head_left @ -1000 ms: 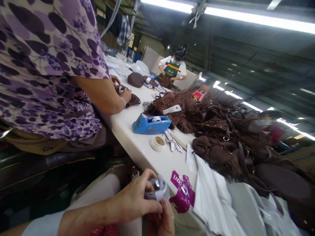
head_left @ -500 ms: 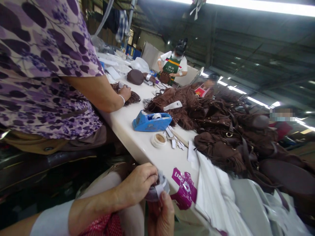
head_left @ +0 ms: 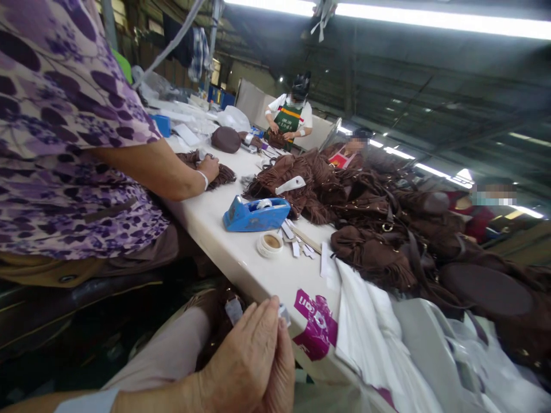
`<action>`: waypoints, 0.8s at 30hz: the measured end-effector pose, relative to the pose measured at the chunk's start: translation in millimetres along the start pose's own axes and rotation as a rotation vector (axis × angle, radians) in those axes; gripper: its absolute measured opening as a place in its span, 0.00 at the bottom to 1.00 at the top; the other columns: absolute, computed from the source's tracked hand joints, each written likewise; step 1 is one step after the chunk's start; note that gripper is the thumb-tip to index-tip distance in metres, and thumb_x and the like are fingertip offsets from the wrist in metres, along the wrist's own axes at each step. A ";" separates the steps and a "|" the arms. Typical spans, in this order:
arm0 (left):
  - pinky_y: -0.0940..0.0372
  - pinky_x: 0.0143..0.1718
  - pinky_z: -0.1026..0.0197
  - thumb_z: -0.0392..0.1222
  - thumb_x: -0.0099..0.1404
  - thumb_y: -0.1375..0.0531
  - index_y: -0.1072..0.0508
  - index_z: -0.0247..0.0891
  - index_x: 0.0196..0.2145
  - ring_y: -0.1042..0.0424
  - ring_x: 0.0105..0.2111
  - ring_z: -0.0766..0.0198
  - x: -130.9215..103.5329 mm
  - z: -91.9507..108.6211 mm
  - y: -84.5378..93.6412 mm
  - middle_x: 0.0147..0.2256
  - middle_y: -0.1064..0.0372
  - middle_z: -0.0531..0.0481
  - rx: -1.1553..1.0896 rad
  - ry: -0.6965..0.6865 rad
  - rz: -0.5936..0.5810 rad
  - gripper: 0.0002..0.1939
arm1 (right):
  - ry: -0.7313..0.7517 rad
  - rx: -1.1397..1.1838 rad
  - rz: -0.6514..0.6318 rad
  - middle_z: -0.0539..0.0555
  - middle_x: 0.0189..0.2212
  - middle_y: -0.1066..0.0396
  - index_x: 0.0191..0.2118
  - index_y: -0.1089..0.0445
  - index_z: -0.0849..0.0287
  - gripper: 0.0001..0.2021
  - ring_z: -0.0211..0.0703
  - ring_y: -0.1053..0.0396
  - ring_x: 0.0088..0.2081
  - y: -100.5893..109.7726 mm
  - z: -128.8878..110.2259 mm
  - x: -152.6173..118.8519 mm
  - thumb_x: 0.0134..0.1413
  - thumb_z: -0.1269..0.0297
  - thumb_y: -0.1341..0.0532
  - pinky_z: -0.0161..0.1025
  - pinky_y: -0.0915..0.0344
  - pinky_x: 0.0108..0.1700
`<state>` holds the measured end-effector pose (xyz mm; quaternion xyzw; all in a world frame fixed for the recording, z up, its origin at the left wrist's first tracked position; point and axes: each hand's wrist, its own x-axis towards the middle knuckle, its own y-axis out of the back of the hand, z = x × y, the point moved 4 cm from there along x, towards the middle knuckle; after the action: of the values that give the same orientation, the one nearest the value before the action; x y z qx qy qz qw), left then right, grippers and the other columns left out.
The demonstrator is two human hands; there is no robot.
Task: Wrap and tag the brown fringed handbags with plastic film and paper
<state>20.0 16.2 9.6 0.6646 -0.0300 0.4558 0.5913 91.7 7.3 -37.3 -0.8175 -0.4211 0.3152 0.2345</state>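
My left hand [head_left: 247, 353] reaches in from the lower left, its fingers straight and pressed together. Against it lies my right hand [head_left: 283, 367], palm toward palm. A small pale, shiny piece [head_left: 283, 314] shows at the fingertips; the rest of what is between the hands is hidden. Below the table edge, beside my left hand, a dark brown item with a greyish wrapped part [head_left: 233, 311] rests by my lap.
On the white table [head_left: 241, 255] are a blue tape dispenser [head_left: 257, 214], a round tub [head_left: 270, 244], paper strips and a purple wrapper [head_left: 316, 324]. Brown fringed bags [head_left: 370, 252] are piled right. A person in a floral top [head_left: 73, 143] works left; others are behind.
My hands have closed together over the small greyish wrapped thing, which is now mostly covered. The brown item by my lap shows more. The view has shifted slightly.
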 end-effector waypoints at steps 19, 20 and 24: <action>0.40 0.62 0.45 0.41 0.57 0.30 0.34 0.41 0.61 0.36 0.59 0.47 -24.9 -106.0 -5.4 0.58 0.33 0.40 -0.853 0.168 -0.267 0.35 | 0.058 -0.163 -0.013 0.38 0.16 0.48 0.22 0.35 0.59 0.24 0.27 0.56 0.19 -26.8 -49.4 -10.2 0.33 0.52 0.21 0.27 0.51 0.20; 0.41 0.63 0.44 0.40 0.55 0.30 0.35 0.40 0.61 0.37 0.59 0.46 -32.0 -111.7 -18.5 0.58 0.34 0.39 -0.801 0.175 -0.298 0.37 | 0.098 -0.236 -0.056 0.38 0.16 0.48 0.21 0.36 0.59 0.25 0.27 0.55 0.19 -34.8 -52.5 -7.8 0.35 0.50 0.22 0.28 0.51 0.20; 0.46 0.66 0.41 0.32 0.58 0.38 0.44 0.40 0.66 0.44 0.65 0.47 -58.2 -126.5 -59.1 0.65 0.43 0.38 -0.669 0.222 -0.323 0.40 | 0.190 -0.409 -0.149 0.39 0.16 0.49 0.20 0.39 0.59 0.27 0.28 0.54 0.21 -57.2 -58.6 -0.1 0.39 0.48 0.24 0.29 0.54 0.22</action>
<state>-51.8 107.7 -87.1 0.3776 -0.0076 0.3910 0.8394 102.5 30.9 40.3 -0.8407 -0.5113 0.1269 0.1254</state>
